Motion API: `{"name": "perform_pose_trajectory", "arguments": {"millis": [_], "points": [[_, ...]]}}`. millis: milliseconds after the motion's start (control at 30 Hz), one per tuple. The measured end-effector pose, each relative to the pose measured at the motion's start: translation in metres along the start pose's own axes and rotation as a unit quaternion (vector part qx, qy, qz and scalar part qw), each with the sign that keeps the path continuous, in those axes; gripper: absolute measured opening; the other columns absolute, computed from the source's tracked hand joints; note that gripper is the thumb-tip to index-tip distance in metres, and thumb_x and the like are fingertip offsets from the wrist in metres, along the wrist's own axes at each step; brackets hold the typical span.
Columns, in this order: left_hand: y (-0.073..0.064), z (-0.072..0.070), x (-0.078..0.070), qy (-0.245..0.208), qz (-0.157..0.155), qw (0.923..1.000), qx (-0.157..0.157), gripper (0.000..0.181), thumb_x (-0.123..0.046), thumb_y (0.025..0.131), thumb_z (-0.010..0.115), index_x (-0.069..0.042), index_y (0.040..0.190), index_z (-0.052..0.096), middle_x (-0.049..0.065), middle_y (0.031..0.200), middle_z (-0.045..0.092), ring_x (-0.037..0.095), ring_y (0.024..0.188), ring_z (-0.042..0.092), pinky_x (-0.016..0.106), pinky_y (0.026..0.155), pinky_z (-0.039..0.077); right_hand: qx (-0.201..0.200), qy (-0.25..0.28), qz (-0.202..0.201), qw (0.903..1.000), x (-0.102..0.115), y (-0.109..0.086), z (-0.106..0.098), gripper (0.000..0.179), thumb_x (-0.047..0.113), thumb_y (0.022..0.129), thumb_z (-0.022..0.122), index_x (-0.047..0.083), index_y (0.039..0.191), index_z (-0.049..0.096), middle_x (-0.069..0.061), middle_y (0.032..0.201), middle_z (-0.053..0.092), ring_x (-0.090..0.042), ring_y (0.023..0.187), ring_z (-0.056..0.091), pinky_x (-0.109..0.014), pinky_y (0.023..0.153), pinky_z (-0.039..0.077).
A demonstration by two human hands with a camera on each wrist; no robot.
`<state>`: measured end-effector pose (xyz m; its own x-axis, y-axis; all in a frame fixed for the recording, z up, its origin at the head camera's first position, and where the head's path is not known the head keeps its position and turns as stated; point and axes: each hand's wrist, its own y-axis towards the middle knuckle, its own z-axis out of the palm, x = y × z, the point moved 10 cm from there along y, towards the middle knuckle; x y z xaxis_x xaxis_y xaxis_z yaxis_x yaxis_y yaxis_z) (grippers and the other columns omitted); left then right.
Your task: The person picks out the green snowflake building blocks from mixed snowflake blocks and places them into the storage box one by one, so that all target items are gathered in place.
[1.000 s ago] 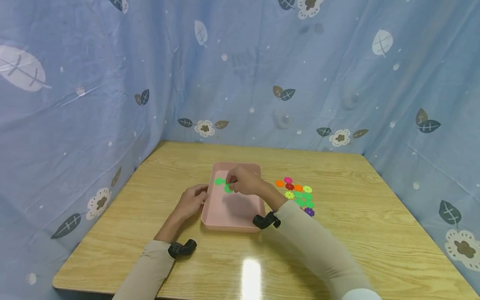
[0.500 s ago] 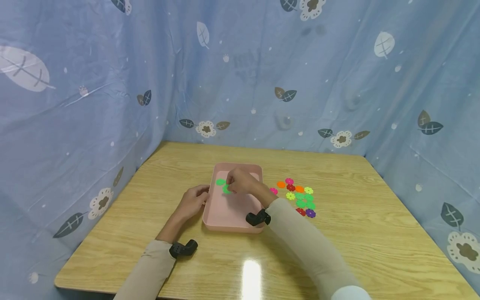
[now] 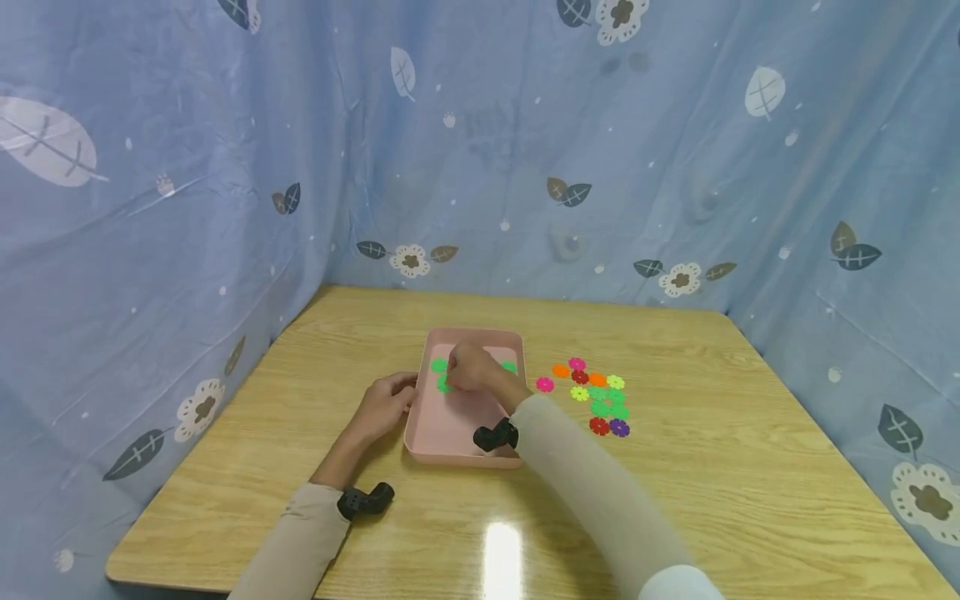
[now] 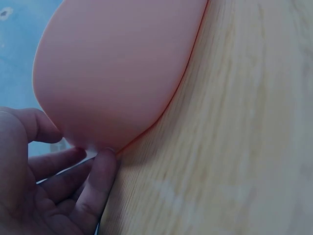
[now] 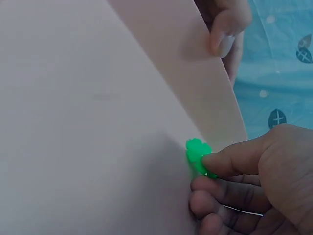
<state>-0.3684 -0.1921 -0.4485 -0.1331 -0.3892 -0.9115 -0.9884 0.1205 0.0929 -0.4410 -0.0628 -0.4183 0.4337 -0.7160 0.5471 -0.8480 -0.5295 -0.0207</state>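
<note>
A pink rectangular tray (image 3: 465, 429) lies on the table. My right hand (image 3: 474, 368) reaches into it, thumb and fingers pinching a green flower-shaped disc (image 5: 198, 152) close to the tray floor near the left wall. Two more green discs lie in the tray, a left disc (image 3: 438, 366) near that wall and a right disc (image 3: 508, 367) by the opposite side. My left hand (image 3: 384, 407) grips the tray's left rim; in the left wrist view the fingers (image 4: 41, 125) bend over the rim and the thumb lies against the outer wall.
Right of the tray, several flower-shaped discs lie on the wooden table (image 3: 720, 433): a lone pink disc (image 3: 545, 384), an orange disc (image 3: 561, 371), a purple disc (image 3: 619, 427), plus red, yellow and green ones. A blue patterned curtain (image 3: 480, 150) surrounds the table's back and sides.
My right hand has moved slightly left and nearer with the green disc, uncovering the green disc at the tray's right side and the lone pink disc. The left hand has stayed on the rim.
</note>
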Motion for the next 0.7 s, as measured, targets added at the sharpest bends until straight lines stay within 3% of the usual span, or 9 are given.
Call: {"name": "perform_pose_trajectory", "arguments": {"millis": [133, 267, 500, 700], "points": [[-0.001, 0.0, 0.0, 0.009, 0.0, 1.0, -0.002, 0.05, -0.02, 0.1, 0.048, -0.001, 0.146, 0.052, 0.018, 0.135, 0.063, 0.028, 0.107, 0.067, 0.037, 0.086, 0.059, -0.002, -0.015, 0.028, 0.9995, -0.001, 0.003, 0.005, 0.046, 0.001, 0.086, 0.064, 0.015, 0.05, 0.04, 0.006, 0.047, 0.028, -0.011, 0.044, 0.025, -0.024, 0.045, 0.027], [-0.001, -0.002, 0.001, 0.015, 0.001, 0.9999, -0.004, 0.051, -0.021, 0.1, 0.047, -0.001, 0.146, 0.051, 0.017, 0.134, 0.063, 0.027, 0.107, 0.067, 0.036, 0.086, 0.059, -0.006, -0.039, 0.051, 0.9979, -0.001, 0.006, 0.007, 0.051, 0.005, 0.089, 0.065, 0.016, 0.052, 0.032, 0.005, 0.051, 0.02, -0.012, 0.046, 0.023, -0.025, 0.046, 0.026], [0.001, -0.002, 0.001, 0.016, -0.001, 0.9998, -0.009, 0.05, -0.02, 0.1, 0.049, -0.003, 0.146, 0.052, 0.018, 0.135, 0.063, 0.027, 0.106, 0.067, 0.039, 0.089, 0.058, -0.012, -0.105, 0.055, 0.9929, 0.002, 0.012, 0.008, 0.045, 0.015, 0.09, 0.068, 0.016, 0.057, 0.037, 0.004, 0.052, 0.028, -0.013, 0.048, 0.036, -0.026, 0.05, 0.034], [0.0, 0.0, 0.001, 0.013, 0.003, 0.9999, -0.004, 0.049, -0.02, 0.1, 0.049, -0.003, 0.146, 0.052, 0.018, 0.135, 0.063, 0.027, 0.106, 0.068, 0.039, 0.088, 0.059, -0.018, -0.113, 0.054, 0.9919, 0.002, 0.01, 0.009, 0.043, 0.02, 0.092, 0.07, 0.014, 0.059, 0.043, 0.004, 0.052, 0.034, -0.013, 0.049, 0.041, -0.026, 0.051, 0.038]]}}
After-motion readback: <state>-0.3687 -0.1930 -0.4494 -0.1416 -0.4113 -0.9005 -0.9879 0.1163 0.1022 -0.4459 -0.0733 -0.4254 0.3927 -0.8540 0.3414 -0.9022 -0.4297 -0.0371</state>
